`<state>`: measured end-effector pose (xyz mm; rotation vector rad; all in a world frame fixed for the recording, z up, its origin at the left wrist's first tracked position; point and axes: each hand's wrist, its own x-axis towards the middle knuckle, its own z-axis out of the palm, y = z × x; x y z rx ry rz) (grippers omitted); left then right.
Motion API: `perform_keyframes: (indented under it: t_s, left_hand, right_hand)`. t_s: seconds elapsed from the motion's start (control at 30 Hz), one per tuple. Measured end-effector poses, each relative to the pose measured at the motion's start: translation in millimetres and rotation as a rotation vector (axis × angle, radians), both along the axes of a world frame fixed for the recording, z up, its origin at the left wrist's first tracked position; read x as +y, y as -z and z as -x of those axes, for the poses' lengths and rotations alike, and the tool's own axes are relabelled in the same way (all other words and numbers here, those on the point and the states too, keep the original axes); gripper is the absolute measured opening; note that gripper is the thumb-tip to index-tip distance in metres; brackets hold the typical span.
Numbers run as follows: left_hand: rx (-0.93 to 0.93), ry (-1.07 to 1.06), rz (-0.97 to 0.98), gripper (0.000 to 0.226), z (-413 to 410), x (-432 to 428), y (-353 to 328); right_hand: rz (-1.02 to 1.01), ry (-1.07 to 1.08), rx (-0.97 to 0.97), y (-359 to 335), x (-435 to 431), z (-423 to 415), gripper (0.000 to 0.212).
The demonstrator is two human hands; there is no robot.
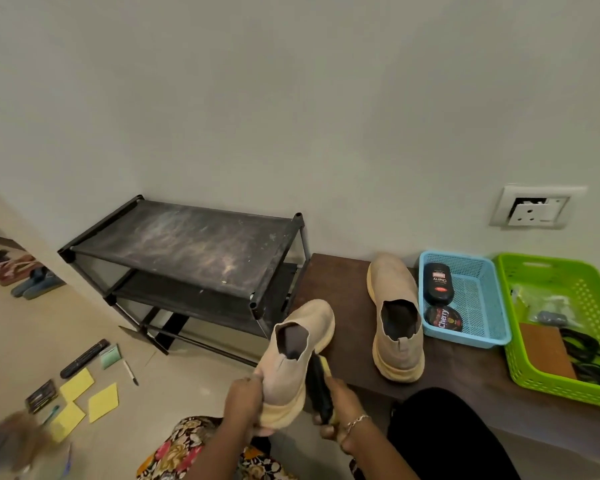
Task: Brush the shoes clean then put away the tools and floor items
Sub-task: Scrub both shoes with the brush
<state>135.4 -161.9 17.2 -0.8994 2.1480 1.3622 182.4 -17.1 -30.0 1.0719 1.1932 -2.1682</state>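
Head view: left hand [244,398], fingers curled round heel of beige knit slip-on shoe [297,348], held off floor. Right hand [338,405] grips black brush [321,389] against its side. Matching shoe [397,317] rests on dark wood tabletop [347,282] beside blue mesh basket [482,299].

Left hand [244,400] and right hand [340,408], both in curled grips

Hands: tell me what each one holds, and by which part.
The left hand grips the beige shoe around its heel end. The right hand grips the black brush by its lower end.
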Motion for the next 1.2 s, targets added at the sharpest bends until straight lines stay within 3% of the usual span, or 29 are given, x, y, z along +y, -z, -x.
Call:
perform_keyframes:
  t_s: [0.2, 0.5, 0.67, 0.8, 1.03, 1.2]
  left_hand:
    - [-0.090, -0.214, -0.239, 0.038, -4.5, 19.2, -3.1]
    - [-0.060, -0.258, -0.474, 0.042, 8.0, 57.2, -3.8]
    - [-0.056, -0.264, -0.494, 0.044, 17.3, 81.1, 4.4]
    - [0.010, -0.256, -0.477, 0.049, 24.1, 93.6, 21.1]
    - [0.162, -0.031, -0.466, 0.087, 22.5, 92.2, 31.8]
    - [0.156, 0.093, -0.442, 0.080, 22.8, 79.3, 37.6]
  right_hand:
    - [0.096, -0.015, -0.061, -16.4, 18.6, -22.0, 0.035]
    - [0.159, 0.058, 0.014, -60.0, 86.7, -51.3, 0.042]
    - [-0.207, 0.146, 0.112, -74.8, 154.6, -70.0, 0.019]
    - [-0.435, 0.195, 0.043, -61.5, 207.0, -81.4, 0.022]
    - [-0.384, 0.320, -0.214, -9.9, 240.2, -73.5, 0.019]
    - [-0.478, 0.511, -0.192, 2.9, 232.6, -64.6, 0.016]
